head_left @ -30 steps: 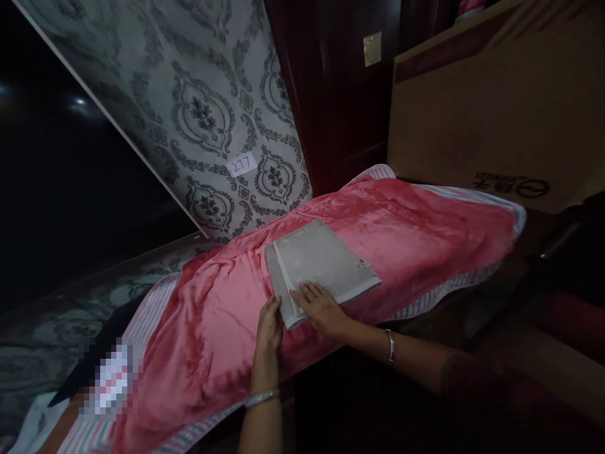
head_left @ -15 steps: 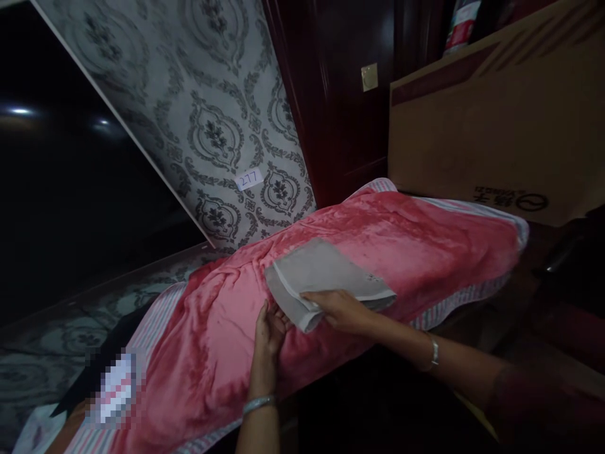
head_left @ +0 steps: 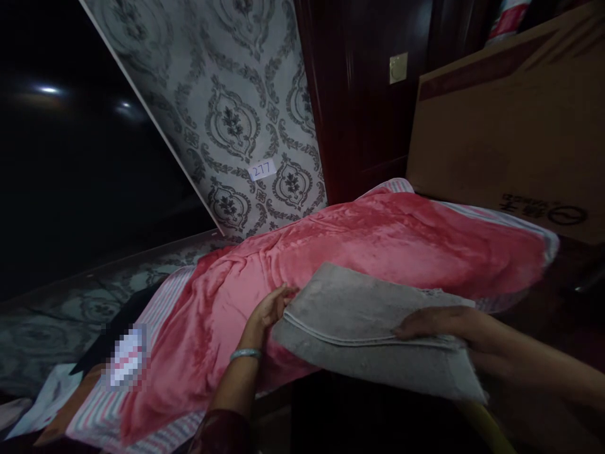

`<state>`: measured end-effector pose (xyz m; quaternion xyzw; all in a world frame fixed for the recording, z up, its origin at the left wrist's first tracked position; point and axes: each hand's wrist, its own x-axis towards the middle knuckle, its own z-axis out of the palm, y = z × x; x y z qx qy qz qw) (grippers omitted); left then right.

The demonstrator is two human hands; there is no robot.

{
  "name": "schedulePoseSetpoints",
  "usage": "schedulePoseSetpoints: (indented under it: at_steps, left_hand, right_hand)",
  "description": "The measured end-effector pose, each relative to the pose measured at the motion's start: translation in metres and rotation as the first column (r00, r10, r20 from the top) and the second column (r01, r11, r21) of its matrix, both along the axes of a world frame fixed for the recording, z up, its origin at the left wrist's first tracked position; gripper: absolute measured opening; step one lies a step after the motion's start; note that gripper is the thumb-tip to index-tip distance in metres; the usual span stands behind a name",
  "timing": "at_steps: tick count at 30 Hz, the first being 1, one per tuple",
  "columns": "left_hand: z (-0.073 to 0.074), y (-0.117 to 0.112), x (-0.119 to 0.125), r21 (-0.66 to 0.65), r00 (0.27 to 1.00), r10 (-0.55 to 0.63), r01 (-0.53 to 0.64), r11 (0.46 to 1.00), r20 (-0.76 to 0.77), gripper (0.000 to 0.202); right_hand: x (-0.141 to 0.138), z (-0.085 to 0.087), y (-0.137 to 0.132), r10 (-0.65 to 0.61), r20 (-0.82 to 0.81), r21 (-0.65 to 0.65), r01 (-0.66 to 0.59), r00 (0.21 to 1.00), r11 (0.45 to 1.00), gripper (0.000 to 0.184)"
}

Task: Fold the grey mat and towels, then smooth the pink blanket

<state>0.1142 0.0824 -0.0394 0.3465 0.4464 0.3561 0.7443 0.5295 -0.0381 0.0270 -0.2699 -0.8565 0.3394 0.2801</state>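
Centrally, one folded grey cloth (head_left: 354, 309), its layered edges showing, is spanning the space between two bare hands, over the near side of the blanket; whether it is resting there or hanging just above, one cannot tell.

Right hand (head_left: 447, 328): is gripping the cloth's right side, closed on it, thumb lying on top, fingers passing out of sight beneath.

Left hand (head_left: 270, 308): is staying near the cloth's left corner, fingers partly curled; whether they are pinching the fabric is not showing. A bracelet (head_left: 246, 354) is circling the wrist.

Blanket (head_left: 231, 309), pink, plush, striped border: is lying spread beneath.

Wallpaper (head_left: 189, 88), grey, ornamental: is bearing a white card (head_left: 262, 169) marked 277.

Glossy black panel (head_left: 70, 164): is reflecting lights at left.

Switch plate (head_left: 398, 68), yellowish: is sitting on dark red panelling (head_left: 359, 120).

Cardboard box (head_left: 486, 120), large, printed: is standing beyond the blanket, at right.
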Motion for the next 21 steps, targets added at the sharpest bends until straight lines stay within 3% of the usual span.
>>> schedulePoseSetpoints:
  at_steps: [3, 6, 10, 13, 15, 18, 20, 21]
  left_hand:
    - [0.006, -0.002, 0.022, 0.143, 0.98, -0.052, 0.08, 0.986, -0.193, 0.043]
    - [0.021, -0.007, 0.038, 0.243, 0.972, -0.034, 0.093, 0.966, -0.235, 0.056]
    - [0.057, -0.011, 0.036, 0.327, 0.969, 0.042, 0.042, 0.944, -0.245, 0.061]
    - [0.092, -0.005, 0.025, 0.4, 0.946, 0.194, -0.078, 0.913, -0.26, 0.053]
    - [0.117, 0.003, 0.018, 0.491, 0.916, 0.342, -0.203, 0.847, -0.211, 0.052]
    - [0.149, 0.009, 0.009, 0.628, 0.859, 0.504, -0.345, 0.697, -0.088, 0.06]
    - [0.155, 0.007, 0.003, 0.684, 0.826, 0.563, -0.408, 0.604, -0.005, 0.066]
    - [0.151, 0.003, 0.001, 0.688, 0.813, 0.582, -0.433, 0.582, 0.019, 0.07]
  right_hand:
    - [0.011, 0.005, 0.0, -0.035, 0.029, 0.004, 0.035, 0.999, 0.999, 0.04]
    - [0.026, 0.019, 0.008, -0.113, -0.002, 0.078, 0.113, 0.994, 0.991, 0.038]
    - [0.037, 0.048, 0.037, -0.143, -0.133, 0.162, 0.164, 0.981, 0.973, 0.034]
    - [0.028, 0.07, 0.07, -0.165, -0.205, 0.262, 0.217, 0.965, 0.94, 0.036]
    - [0.016, 0.082, 0.092, -0.219, -0.256, 0.285, 0.29, 0.942, 0.914, 0.04]
    - [-0.002, 0.091, 0.117, -0.278, -0.34, 0.292, 0.382, 0.898, 0.877, 0.039]
    - [-0.009, 0.08, 0.129, -0.275, -0.386, 0.32, 0.407, 0.881, 0.856, 0.036]
    - [-0.011, 0.068, 0.134, -0.271, -0.401, 0.345, 0.418, 0.875, 0.84, 0.034]
